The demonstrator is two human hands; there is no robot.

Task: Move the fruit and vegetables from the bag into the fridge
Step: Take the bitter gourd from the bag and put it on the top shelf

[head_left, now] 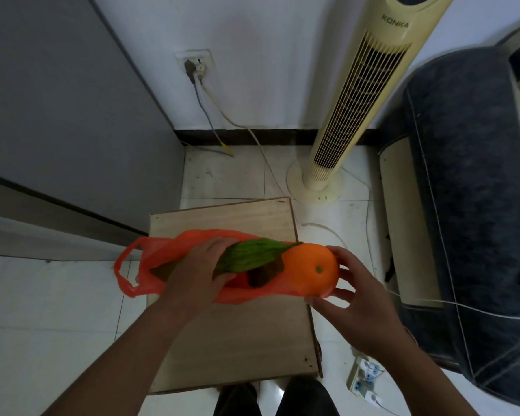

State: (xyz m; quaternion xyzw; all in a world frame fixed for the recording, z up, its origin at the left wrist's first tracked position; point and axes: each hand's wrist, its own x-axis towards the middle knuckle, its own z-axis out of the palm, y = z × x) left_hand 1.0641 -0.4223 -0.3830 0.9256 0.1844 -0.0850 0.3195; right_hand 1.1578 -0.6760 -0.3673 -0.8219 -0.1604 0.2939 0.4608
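I see the left grip (pixel 203 267) curled round the middle of a long, ridged green vegetable (pixel 252 255), thumb below and fingers over the top. The vegetable lies slantwise across the mouth of the red plastic bag (pixel 162 250), its pointed end touching the orange (pixel 309 268). The right grip (pixel 351 298) holds the orange at the bag's right edge, with fingers wrapped round the far side and the underside and the fruit's stem end facing the camera. The bag lies flat on a small wooden desk (pixel 237 334), its handle loops hanging over the desk's left edge. Something red shows inside the bag under the vegetable; I cannot tell what it is. The grey fridge (pixel 57 100) stands just left of the desk. A cream tower fan (pixel 357 100) stands against the wall beyond the desk, near a wall socket (pixel 195 63) with two plugs in it. A dark sofa (pixel 469 175) fills the right side, and a power strip (pixel 364 375) lies on the tiled floor (pixel 57 310) beside it.
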